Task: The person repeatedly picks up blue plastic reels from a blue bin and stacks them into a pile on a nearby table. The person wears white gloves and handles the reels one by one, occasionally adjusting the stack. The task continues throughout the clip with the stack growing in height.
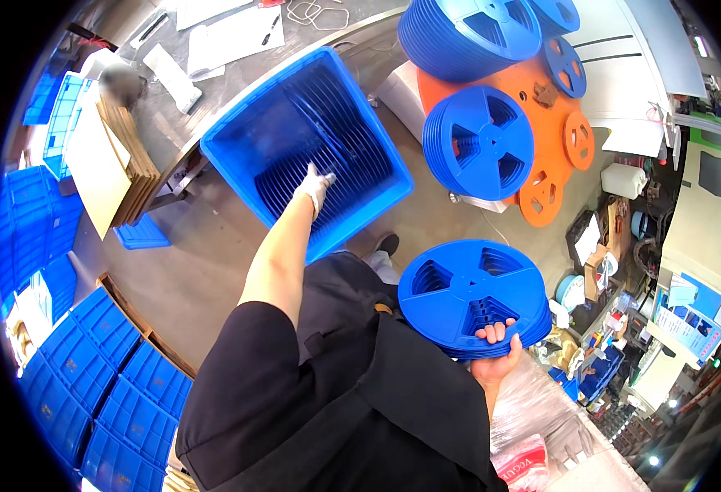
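My left hand (pixel 318 189), partly covered by a white glove, reaches down into a blue plastic crate (pixel 221 148). Its fingers are apart and lie at the edges of a row of blue slotted discs, like reel flanges (pixel 360 156), standing on edge inside. Whether the fingertips press on them I cannot tell. At my right side, my right hand (pixel 498 348) grips a stack of blue reel discs (pixel 475 283) by the rim. Its fingers hook through a cut-out of the stack while the thumb stays outside.
An orange round-lobed board (pixel 533 107) carries more stacks of blue discs (pixel 492 139). A grey table (pixel 237 41) with papers lies beyond the crate. Folded cardboard (pixel 114 164) leans at left. Stacked blue crates (pixel 98 361) stand at lower left, a plastic-wrapped surface (pixel 541 410) at lower right.
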`<state>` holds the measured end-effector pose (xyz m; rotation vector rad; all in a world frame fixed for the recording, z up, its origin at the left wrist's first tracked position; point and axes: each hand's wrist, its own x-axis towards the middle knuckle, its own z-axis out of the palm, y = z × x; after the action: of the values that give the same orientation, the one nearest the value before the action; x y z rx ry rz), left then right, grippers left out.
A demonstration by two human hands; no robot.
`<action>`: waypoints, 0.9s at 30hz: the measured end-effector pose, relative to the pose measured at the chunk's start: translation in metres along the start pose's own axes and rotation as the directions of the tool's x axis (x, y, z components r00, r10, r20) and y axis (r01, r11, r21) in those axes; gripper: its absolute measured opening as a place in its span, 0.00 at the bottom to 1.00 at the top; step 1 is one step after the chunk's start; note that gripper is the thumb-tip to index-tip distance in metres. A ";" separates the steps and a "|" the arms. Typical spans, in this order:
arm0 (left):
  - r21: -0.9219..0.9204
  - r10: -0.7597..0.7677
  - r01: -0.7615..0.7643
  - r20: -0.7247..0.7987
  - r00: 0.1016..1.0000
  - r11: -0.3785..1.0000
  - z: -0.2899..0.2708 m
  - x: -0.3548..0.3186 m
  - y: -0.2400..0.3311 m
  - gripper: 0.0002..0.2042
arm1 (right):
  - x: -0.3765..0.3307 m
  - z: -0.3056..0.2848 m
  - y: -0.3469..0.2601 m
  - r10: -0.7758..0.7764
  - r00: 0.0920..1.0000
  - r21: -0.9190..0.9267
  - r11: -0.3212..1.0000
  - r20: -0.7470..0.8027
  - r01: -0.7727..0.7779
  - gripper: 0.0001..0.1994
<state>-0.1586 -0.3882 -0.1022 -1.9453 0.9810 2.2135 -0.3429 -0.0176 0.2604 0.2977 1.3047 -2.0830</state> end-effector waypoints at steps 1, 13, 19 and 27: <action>0.066 0.000 -0.003 0.048 0.999 0.998 -0.005 -0.006 -0.008 0.39 | 0.000 0.003 0.000 0.004 0.999 0.024 1.000 0.052 -0.005 0.16; 0.262 0.633 -0.823 0.761 -0.145 -0.504 0.063 -0.266 0.032 0.33 | 0.037 0.032 -0.044 0.013 0.772 0.275 0.930 0.635 -0.242 0.17; 0.170 0.518 -0.759 0.819 -0.246 -0.628 0.058 -0.304 0.071 0.19 | 0.048 0.041 -0.048 0.053 0.643 0.214 0.920 0.764 -0.330 0.17; 0.274 0.436 -0.661 0.895 -0.090 -0.699 0.038 -0.310 0.063 0.15 | 0.049 0.062 -0.038 0.112 0.683 0.187 0.918 0.722 -0.349 0.17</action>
<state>-0.1519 -0.3059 0.2053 0.2661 3.3467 0.5701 -0.3956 -0.0801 0.2922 -0.1942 0.4410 -1.8755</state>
